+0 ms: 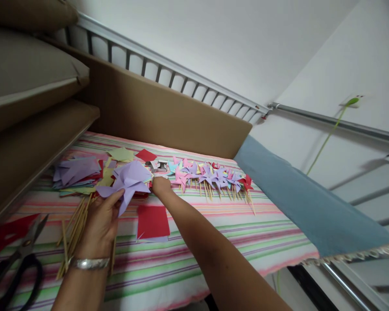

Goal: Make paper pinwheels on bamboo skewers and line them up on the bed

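My left hand (pixel 105 216) pinches a light purple paper pinwheel (pixel 131 179) between thumb and fingers, its blades folded toward the middle. A silver bracelet (pixel 90 263) circles that wrist. My right hand (pixel 161 185) is just right of the pinwheel, beside small items on the cloth; its fingers are mostly hidden, and what they touch cannot be made out. Under the left hand and wrist lie several thin wooden sticks (pixel 74 229). Red paper squares (pixel 153 221) with a purple sheet beneath rest in front of my right forearm.
Many pinwheels on sticks (pixel 210 175) lie in a row at the right. Stacked coloured paper (pixel 76 170) is at the left, near black-handled scissors (pixel 22 255). A brown board (pixel 168 112) stands behind the striped cloth (pixel 181 268), with metal railings (pixel 181 69) above.
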`<state>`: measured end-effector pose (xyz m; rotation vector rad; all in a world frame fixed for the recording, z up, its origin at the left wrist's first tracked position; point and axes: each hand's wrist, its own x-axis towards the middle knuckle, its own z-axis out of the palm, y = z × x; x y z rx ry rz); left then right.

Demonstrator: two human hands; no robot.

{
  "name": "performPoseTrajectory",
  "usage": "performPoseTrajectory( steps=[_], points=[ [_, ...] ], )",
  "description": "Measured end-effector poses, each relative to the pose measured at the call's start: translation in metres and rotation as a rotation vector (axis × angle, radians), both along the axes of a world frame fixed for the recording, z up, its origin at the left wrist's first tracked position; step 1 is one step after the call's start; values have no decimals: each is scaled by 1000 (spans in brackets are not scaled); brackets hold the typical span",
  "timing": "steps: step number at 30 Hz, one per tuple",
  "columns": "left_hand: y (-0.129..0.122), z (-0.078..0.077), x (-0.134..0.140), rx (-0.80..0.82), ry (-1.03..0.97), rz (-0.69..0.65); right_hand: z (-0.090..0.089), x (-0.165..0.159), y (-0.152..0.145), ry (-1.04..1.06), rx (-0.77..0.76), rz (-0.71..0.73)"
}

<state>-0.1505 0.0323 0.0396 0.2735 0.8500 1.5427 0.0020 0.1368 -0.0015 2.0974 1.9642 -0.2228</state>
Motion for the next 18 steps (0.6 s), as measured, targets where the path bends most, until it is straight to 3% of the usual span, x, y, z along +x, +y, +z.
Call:
performPoseTrajectory(
  steps=[18],
  points=[
    [2,-1,11,29,47,-19,5,-2,0,132,3,-32]
  ],
)
